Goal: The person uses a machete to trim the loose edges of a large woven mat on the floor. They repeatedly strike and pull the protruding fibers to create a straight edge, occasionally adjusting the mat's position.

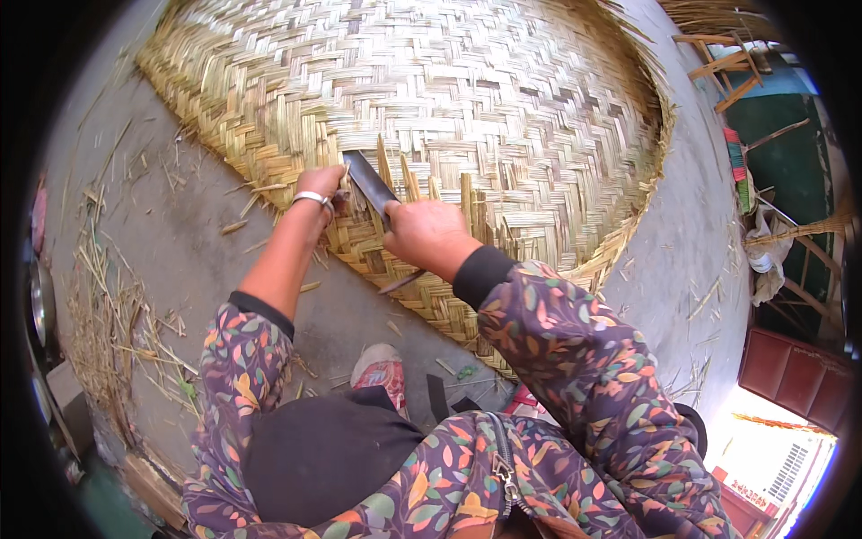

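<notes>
A large mat (431, 72) woven of pale split reeds in a zigzag pattern lies on the floor in front of me. My right hand (428, 232) is closed around a knife-like tool with a broad dark metal blade (366, 180). The blade points away to the left and its tip meets the weave. Below the fist, a thin dark end of the tool sticks out. My left hand (321, 186), with a pale bracelet at the wrist, is closed at the mat's near-left edge beside the tip. Its fingers seem to pinch reed strips. Several loose strip ends (409, 180) stand up beside the blade.
Reed scraps (117, 332) litter the grey floor on the left. My shoe (379, 370) rests just short of the mat's near edge. At the far right are a wooden stool (721, 67), a white bag (768, 256) and a dark red panel (797, 377).
</notes>
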`<state>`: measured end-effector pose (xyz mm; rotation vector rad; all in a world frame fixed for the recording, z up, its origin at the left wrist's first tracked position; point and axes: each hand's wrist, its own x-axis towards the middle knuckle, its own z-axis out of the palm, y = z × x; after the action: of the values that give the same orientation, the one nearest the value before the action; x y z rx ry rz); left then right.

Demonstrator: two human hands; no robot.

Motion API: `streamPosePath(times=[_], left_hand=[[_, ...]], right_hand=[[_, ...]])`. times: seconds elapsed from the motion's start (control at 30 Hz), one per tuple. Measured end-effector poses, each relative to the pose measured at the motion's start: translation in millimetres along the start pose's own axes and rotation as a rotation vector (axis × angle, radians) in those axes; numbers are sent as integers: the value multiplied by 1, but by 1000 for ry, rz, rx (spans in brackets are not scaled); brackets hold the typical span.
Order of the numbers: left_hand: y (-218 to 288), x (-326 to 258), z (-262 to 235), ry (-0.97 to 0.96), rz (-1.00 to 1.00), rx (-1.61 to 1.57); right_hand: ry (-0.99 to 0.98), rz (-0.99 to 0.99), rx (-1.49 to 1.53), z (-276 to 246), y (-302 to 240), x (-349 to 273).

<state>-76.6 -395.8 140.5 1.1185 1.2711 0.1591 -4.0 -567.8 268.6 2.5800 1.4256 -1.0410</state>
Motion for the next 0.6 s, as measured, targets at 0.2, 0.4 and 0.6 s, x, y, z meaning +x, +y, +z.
streamPosePath(times=[0.2, 0.4, 0.6], left_hand=[[6, 3, 7, 171, 354, 1163], [25, -2, 6, 162, 459, 1251], [20, 9, 5, 201, 500, 1210]], right_hand=[[73, -30, -83, 29, 4, 15], [147, -22, -111, 18, -3, 7], [-94, -7, -150, -23, 21, -69]])
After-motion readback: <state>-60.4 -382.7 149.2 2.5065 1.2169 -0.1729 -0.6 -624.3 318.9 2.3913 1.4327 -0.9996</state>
